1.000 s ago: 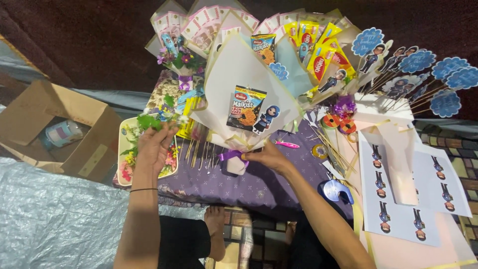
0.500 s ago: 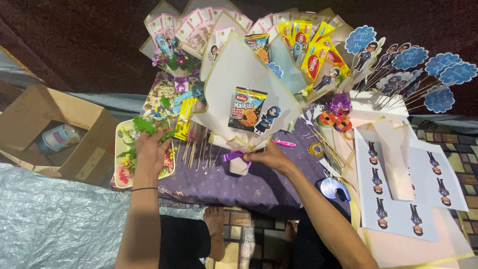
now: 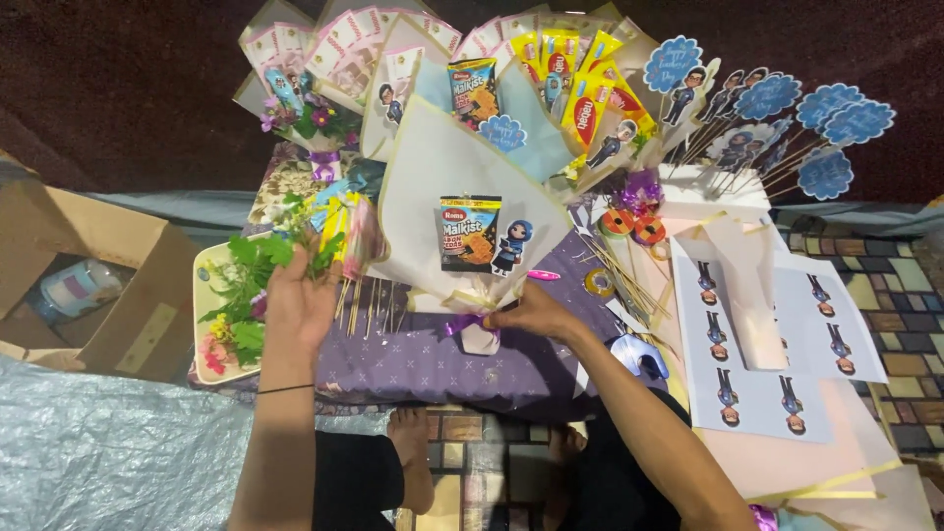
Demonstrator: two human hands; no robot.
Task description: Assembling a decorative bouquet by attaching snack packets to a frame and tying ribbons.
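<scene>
A cream paper-wrapped bouquet [image 3: 447, 182] lies on a purple cloth [image 3: 413, 359], holding a dark snack packet [image 3: 468, 232] and a small cartoon figure cutout [image 3: 511, 246]. My right hand [image 3: 531, 315] grips its narrow base at the purple ribbon [image 3: 462, 323]. My left hand [image 3: 300, 300] reaches over the green artificial leaves and flowers [image 3: 246, 295] on a yellowish tray [image 3: 200, 285], fingers closed around some greenery. Snacks on sticks [image 3: 354, 236] lie just right of that hand.
Several finished snack bouquets [image 3: 551, 69] stand at the back. Blue cloud toppers on sticks [image 3: 796, 118] stand in a white block [image 3: 713, 195]. Sticker sheets [image 3: 767, 334] lie right; an open cardboard box [image 3: 98, 285] sits left. Wooden skewers [image 3: 619, 280], tape rolls [image 3: 629, 224], my feet below.
My left hand has moved a little from the leaves toward the snack sticks; the camera view has shifted slightly. My right hand stays on the bouquet's base.
</scene>
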